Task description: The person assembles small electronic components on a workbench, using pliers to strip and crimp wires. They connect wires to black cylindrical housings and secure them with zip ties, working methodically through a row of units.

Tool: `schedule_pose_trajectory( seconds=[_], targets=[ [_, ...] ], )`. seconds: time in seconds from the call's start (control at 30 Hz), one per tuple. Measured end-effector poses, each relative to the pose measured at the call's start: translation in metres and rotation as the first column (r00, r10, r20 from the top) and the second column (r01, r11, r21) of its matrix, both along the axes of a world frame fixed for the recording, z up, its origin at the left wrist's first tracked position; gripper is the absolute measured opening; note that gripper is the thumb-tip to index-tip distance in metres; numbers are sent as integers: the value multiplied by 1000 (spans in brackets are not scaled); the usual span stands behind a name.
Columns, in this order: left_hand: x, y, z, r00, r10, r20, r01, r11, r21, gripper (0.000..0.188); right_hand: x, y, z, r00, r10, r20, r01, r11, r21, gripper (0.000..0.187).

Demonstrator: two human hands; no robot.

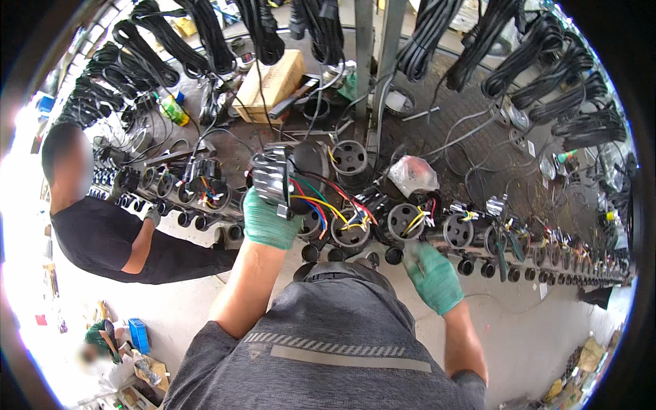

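My left hand [268, 222], in a green knit glove, is closed around a shiny silver cylindrical motor part [270, 176] and holds it above the row. Red, green, blue and yellow wires [321, 206] trail from its right side. My right hand [435, 279], gloved alike, hangs apart from the left, at the row's near edge. Its fingers look stretched out, with blurred tips and nothing visible in them. Just beyond it stands a dark round housing [404, 223] with yellow and red leads. Another housing [351, 229] sits below the trailing wires.
The curved row of dark housings [540, 257] runs both ways along the bench. Bundles of black cable [420, 51] hang overhead beside a metal post [372, 82]. A cardboard box [270, 85] and a clear plastic bag [414, 175] lie on the bench. Another person [102, 232] stands at left.
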State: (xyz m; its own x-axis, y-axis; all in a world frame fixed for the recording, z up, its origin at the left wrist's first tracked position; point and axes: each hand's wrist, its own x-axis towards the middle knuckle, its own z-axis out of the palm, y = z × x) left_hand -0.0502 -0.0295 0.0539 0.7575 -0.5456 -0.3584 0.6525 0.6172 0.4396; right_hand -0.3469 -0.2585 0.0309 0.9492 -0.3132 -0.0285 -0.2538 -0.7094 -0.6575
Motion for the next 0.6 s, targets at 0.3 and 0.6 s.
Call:
schedule_pose_trajectory(
  seconds=[0.3,0.6],
  targets=[
    [-27,-29,-76,922,-366,-122,367,930,-19,40,127,41,30,948,-226,225,113,898,425,21],
    [-3,-3,10,-148,-573,806,-591,705,392,36,157,23,13,973,-48,226,-39,930,364,15]
  ],
)
